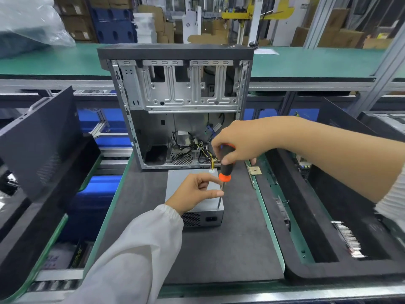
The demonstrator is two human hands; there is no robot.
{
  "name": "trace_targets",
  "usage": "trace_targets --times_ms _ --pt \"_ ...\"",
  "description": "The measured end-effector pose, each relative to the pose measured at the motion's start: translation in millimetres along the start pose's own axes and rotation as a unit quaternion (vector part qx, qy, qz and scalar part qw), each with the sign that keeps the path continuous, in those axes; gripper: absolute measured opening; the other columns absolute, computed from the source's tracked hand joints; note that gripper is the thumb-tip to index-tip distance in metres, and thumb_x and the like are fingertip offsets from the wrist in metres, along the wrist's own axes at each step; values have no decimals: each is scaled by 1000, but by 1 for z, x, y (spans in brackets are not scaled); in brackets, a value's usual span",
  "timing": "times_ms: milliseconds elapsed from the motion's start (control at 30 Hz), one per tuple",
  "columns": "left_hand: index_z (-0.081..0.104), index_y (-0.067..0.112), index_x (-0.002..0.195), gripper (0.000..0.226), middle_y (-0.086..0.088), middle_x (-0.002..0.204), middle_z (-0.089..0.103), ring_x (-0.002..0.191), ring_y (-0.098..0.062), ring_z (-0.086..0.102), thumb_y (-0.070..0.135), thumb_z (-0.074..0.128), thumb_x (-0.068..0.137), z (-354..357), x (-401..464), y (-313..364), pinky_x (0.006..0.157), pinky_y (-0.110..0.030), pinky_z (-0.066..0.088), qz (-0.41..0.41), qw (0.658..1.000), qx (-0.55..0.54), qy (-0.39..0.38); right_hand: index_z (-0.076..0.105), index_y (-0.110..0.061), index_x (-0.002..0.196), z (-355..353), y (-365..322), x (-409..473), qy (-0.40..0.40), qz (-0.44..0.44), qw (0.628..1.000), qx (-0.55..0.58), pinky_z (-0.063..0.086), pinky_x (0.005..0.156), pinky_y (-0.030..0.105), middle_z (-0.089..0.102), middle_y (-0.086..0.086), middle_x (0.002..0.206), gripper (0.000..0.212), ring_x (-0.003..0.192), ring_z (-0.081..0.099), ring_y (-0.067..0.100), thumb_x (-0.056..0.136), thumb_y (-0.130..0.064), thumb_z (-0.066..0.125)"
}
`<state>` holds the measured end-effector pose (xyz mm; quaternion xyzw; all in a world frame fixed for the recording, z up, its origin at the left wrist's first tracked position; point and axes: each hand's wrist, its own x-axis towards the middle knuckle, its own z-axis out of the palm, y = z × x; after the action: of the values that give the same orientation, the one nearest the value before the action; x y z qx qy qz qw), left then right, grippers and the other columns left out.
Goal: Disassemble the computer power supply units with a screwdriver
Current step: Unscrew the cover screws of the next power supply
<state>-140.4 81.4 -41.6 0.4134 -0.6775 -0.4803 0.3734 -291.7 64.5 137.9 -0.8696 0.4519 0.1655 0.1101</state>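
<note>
The power supply [198, 201] sits on the bench [219, 249] before the open computer case [175, 106]. The left hand [195, 191] pinches the screwdriver [224, 170] shaft; the right hand [238, 141] grips the handle. Keep the shaft upright, tip seated, pressing down while turning.

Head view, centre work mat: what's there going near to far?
Left hand steadying the screwdriver shaft, power supply unit → right hand gripping the screwdriver handle → open computer case → green bench → stacked cardboard boxes.

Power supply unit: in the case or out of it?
Out. The power supply unit sits on the dark mat before the open computer case.
</note>
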Motion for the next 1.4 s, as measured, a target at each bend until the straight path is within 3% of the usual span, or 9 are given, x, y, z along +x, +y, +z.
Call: trace_targets --times_ms 167,367,567,767,900,1067,1167,1300,1400 --pt "76 8 96 14 3 72 38 56 -2 34 8 76 82 -15 -11 -18 60 -12 30 -30 993 114 -30 60 -22 103 0 11 -6 13 -6 1000 22 56 69 32 54 -10 89 10 50 64 9 93 -20 58" --pt "77 15 91 13 8 70 40 60 1 38 13 80 79 -8 -10 -22 63 -9 33 -38 985 163 -48 59 -26 99 -6 19 -12 37 3 998 47 55 67 30 63 0 98 7 49 65 6 93 -23 59" --pt "75 14 82 3 16 61 46 54 -1 35 16 78 82 -4 -8 -29 59 -10 31 -34 993 115 3 60 -29 99 -12 23 -20 53 18 995 85 45 63 23 67 -5 82 6 52 68 6 93 -27 59" --pt "72 12 80 10 16 50 43 48 -3 31 19 71 89 -13 -10 -30 53 -10 28 -38 995 93 31 64 -25 95 -5 39 -22 91 36 974 203 57 64 25 69 3 77 4 59 69 8 92 -22 63" --pt "58 11 78 19 8 53 31 51 -14 30 9 55 96 -26 -15 -31 51 -26 26 -101 985 -45 136 64 -7 95 30 58 -14 161 77 878 444 59 62 25 68 12 85 11 65 71 17 90 -17 66" --pt "42 12 71 24 0 61 36 47 -12 32 1 36 92 -45 -20 -32 52 -24 27 -177 847 -427 262 62 8 98 108 54 9 60 104 635 763 58 62 24 70 28 97 17 73 71 23 92 -7 62" --pt "43 11 72 25 -5 65 42 47 -13 33 -4 29 88 -60 -30 -43 47 -21 29 -195 797 -478 314 62 8 98 148 42 23 15 102 572 814 58 63 28 68 22 87 11 73 69 23 89 1 60" --pt "46 9 68 24 -4 60 37 41 -12 28 5 37 90 -75 -59 -72 43 -22 25 -257 805 -374 381 58 -1 110 176 20 33 5 101 599 794 56 67 30 64 16 80 26 68 62 20 85 3 61" --pt "60 1 93 25 -4 59 35 39 -8 30 -2 36 99 -77 -97 -105 39 -19 27 -264 857 -190 401 63 -20 109 188 -5 45 99 128 704 692 53 68 32 61 3 75 30 58 56 11 86 0 58"
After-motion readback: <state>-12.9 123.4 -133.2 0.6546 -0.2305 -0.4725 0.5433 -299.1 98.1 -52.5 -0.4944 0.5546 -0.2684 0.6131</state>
